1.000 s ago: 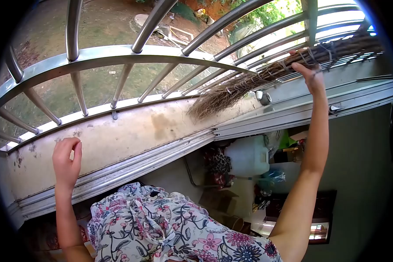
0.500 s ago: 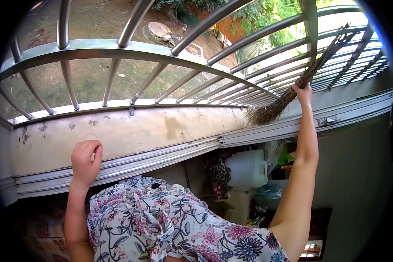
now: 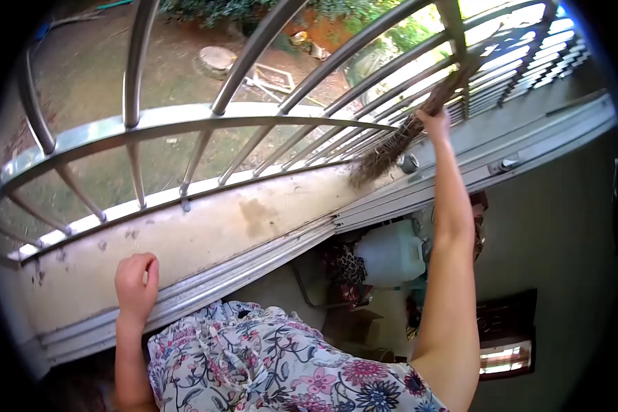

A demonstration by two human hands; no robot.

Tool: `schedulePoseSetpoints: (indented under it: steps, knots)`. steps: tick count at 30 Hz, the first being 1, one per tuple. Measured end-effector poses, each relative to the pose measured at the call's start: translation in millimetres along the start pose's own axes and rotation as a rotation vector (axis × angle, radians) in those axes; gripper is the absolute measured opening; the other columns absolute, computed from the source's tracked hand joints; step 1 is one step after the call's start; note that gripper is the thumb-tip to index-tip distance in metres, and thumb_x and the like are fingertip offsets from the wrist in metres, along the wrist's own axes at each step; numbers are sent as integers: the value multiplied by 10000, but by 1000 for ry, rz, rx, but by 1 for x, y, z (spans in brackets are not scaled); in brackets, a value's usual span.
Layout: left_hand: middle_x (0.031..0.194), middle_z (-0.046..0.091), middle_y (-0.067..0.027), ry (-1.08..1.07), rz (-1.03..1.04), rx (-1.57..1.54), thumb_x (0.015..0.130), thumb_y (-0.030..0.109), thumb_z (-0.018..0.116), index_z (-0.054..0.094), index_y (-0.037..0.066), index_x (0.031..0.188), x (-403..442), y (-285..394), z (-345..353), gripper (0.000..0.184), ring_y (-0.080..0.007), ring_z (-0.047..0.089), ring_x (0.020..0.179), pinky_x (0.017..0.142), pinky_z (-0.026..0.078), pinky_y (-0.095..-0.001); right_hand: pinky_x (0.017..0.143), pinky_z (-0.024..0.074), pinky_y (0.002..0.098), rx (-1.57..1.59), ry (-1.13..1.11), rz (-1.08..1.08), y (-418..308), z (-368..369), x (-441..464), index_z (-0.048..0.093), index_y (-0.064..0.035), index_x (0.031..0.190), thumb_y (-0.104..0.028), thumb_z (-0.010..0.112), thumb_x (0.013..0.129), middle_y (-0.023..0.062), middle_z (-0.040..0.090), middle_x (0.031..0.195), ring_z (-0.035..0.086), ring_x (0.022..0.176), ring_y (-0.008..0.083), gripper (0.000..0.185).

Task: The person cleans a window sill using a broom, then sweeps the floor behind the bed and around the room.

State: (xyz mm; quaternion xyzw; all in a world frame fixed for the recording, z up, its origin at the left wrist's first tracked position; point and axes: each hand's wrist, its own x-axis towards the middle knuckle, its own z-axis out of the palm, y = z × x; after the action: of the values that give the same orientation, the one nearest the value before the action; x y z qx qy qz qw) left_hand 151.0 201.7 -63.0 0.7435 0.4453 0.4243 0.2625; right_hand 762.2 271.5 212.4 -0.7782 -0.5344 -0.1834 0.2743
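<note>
My right hand (image 3: pixel 435 126) is wrapped around the middle of a twig hand broom (image 3: pixel 398 141) at the right end of the sill. The broom is tilted, its frayed bristles low on the pale window sill (image 3: pixel 220 220) and its thin end up by the metal bars. Over the sill's near edge, close to the sliding window track (image 3: pixel 254 265), my left hand (image 3: pixel 137 281) is loosely curled, with nothing visible in it. A small grey cylinder-shaped object (image 3: pixel 408 163) lies just right of the bristles.
Curved metal window bars (image 3: pixel 134 82) rise along the far side of the sill. A window frame with a latch (image 3: pixel 504 166) runs to the right. Inside, below the track, stands a whitish plastic jug (image 3: pixel 391 255) among other household items.
The view has shifted and tilted. My right hand and the broom appear further left and slightly lower along the bars, and the grey cylinder now shows. My left hand stays curled.
</note>
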Motion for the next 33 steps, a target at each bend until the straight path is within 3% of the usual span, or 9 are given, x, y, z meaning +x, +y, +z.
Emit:
schedulePoseSetpoints:
  steps: [3,8,10,14,18,21,28,30,33]
  knots:
    - [677,547,-100,1,45,-14,684,5,563,542,24,719,8,9,4,45,-256,506,621,582,387,-329,684,440,359,-215,272,-21,1,-3,-22,535,-77,971,-135,644,607,149,592,847,556,801,323,385]
    - [705,551,-102,-48,215,-141,671,-1,573,539,38,750,39,54,-7,94,-259,524,639,612,401,-327,664,436,361,-106,445,-209,-40,-51,-23,525,-78,982,-115,607,634,160,583,839,553,803,331,359]
    - [724,552,-105,4,310,-161,669,5,579,538,47,769,53,77,-19,116,-258,534,661,641,413,-327,654,437,359,-29,206,-219,-53,-60,-32,527,-70,972,-87,606,636,162,583,842,555,788,331,346]
    - [911,533,-96,204,864,21,690,113,601,510,82,915,63,117,-62,245,-262,546,802,774,406,-438,697,458,345,-117,-171,-225,-106,-36,-94,545,-75,1004,29,578,630,151,590,862,571,801,297,390]
    - [992,499,-116,369,862,210,705,197,614,497,84,1019,60,141,-78,355,-287,496,934,792,372,-468,784,440,341,-120,-320,-526,-149,25,-177,561,-96,982,132,495,566,98,569,968,523,933,264,479]
    - [1149,399,-182,62,500,549,674,214,681,437,32,1137,46,131,-96,554,-367,367,1088,875,312,-444,780,421,352,-110,-458,-396,-175,55,-214,558,-105,939,98,506,570,71,568,949,512,913,271,424]
    - [1142,412,-187,380,529,330,756,346,579,506,11,993,27,98,-141,417,-298,457,939,772,385,-388,691,378,350,-215,-377,-528,-229,73,-244,533,-136,905,29,513,595,19,554,862,505,833,230,352]
    - [1108,427,-188,221,237,317,776,242,575,508,8,922,26,100,-137,284,-268,462,898,703,417,-347,679,374,347,-205,-413,-550,-242,71,-245,536,-137,893,20,516,590,20,553,827,507,810,229,341]
    - [1073,442,-176,204,285,395,769,104,575,502,6,892,22,87,-130,173,-240,460,889,673,425,-312,681,374,346,-108,-457,-599,-224,99,-253,538,-141,892,21,511,589,27,554,804,508,804,232,344]
